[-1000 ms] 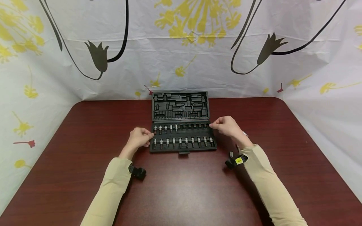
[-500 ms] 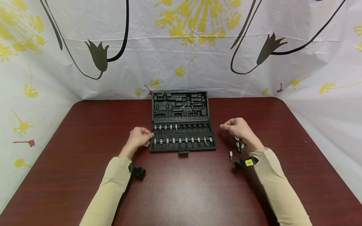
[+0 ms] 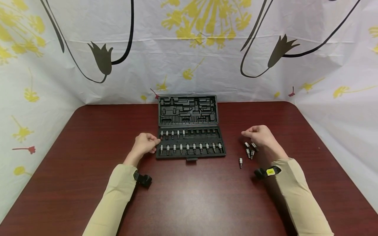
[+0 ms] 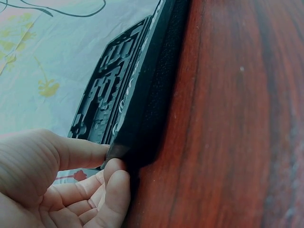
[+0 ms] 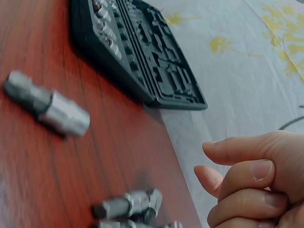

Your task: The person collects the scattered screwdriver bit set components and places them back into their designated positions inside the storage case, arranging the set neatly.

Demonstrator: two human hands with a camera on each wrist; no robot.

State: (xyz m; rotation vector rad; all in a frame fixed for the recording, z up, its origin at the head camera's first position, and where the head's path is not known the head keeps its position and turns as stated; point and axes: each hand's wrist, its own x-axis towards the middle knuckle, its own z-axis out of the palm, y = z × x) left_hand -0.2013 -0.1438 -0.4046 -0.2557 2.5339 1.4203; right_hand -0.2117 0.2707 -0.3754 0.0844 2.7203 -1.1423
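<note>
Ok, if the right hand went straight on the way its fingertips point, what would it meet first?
Likely the open black case, at its right edge, though how high the right hand hovers is unclear.

Your right wrist strap [image 3: 277,169] is carrying a yellow label [image 3: 270,171], but its marks are showing too small for reading; you are seeing no legible text.

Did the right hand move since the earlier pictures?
Yes. In the head view, the right hand has moved rightward, away from the open case.
</note>
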